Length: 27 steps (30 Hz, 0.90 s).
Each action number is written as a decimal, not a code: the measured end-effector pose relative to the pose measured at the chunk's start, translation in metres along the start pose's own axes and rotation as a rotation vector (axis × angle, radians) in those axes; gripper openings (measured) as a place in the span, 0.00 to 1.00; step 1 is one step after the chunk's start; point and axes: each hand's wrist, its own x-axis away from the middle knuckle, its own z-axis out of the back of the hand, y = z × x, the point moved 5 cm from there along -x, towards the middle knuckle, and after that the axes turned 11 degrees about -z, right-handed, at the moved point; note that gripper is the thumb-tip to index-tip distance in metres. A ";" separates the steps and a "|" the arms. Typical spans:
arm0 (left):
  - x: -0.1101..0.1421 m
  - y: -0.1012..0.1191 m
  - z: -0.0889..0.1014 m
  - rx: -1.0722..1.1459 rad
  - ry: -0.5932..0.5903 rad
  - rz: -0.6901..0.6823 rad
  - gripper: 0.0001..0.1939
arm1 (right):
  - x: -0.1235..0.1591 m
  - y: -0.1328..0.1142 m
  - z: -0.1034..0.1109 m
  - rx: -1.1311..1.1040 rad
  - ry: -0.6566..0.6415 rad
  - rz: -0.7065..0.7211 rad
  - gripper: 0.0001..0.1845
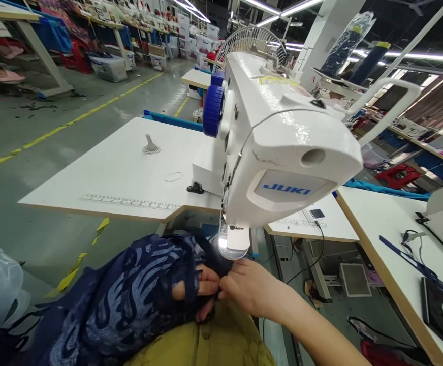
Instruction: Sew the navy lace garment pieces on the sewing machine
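A navy garment with a light-blue swirling pattern (pixel 130 290) drapes across my lap and up to the sewing machine's end. My left hand (pixel 206 282) is partly covered by the garment, its fingers closed on the cloth, with a dark strap across them. Beside it, my right hand (pixel 246 287) pinches the garment's edge just below the lit presser-foot area. The white JUKI sewing machine (pixel 282 152) stands right above both hands, with a blue handwheel (pixel 213 111) on its side. The fingertips of both hands nearly meet, and the cloth between them is mostly hidden.
The white table (pixel 122 162) bears a clear ruler (pixel 130 202), a thread coil (pixel 152 148) and a black clip-like part (pixel 195 188). At right, another table (pixel 392 218) holds a dark phone-like object (pixel 438 310). A translucent plastic bin (pixel 0 279) stands at left.
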 end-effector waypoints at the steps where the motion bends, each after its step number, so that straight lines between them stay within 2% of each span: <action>1: 0.000 -0.002 -0.002 0.016 -0.055 0.007 0.25 | 0.005 0.006 -0.001 -0.033 -0.076 -0.083 0.19; 3: 0.002 -0.004 -0.001 0.037 -0.125 0.002 0.28 | 0.016 0.017 0.003 -0.148 -0.188 -0.206 0.26; 5: 0.002 0.000 0.003 0.031 -0.180 -0.044 0.35 | 0.025 0.025 0.012 -0.302 -0.230 -0.283 0.22; 7: 0.001 0.010 0.006 0.000 -0.229 -0.123 0.40 | 0.028 0.029 0.026 -0.466 -0.218 -0.328 0.13; 8: 0.000 0.018 0.007 -0.047 -0.245 -0.188 0.41 | 0.028 0.029 0.032 -0.542 -0.209 -0.348 0.12; 11: -0.004 0.040 0.005 -0.242 -0.224 -0.341 0.36 | 0.020 0.023 0.045 -0.694 -0.177 -0.421 0.12; 14: -0.006 0.054 0.002 -0.381 -0.100 -0.323 0.29 | 0.009 0.020 0.053 -0.789 -0.115 -0.492 0.09; 17: -0.008 0.071 0.010 -0.488 0.144 -0.342 0.18 | 0.003 0.034 0.058 -0.914 0.013 -0.600 0.09; 19: -0.010 0.082 0.018 -0.528 0.304 -0.320 0.19 | 0.003 0.052 0.056 -0.959 0.121 -0.686 0.12; 22: -0.015 0.092 0.030 -0.526 0.492 -0.192 0.23 | 0.001 0.078 0.043 -0.992 0.253 -0.756 0.12; 25: -0.021 0.102 0.035 -0.484 0.599 -0.190 0.18 | -0.003 0.093 0.028 -1.066 0.345 -0.738 0.12; 27: -0.026 0.107 0.034 -0.446 0.600 -0.267 0.15 | -0.005 0.098 0.021 -1.141 0.315 -0.688 0.13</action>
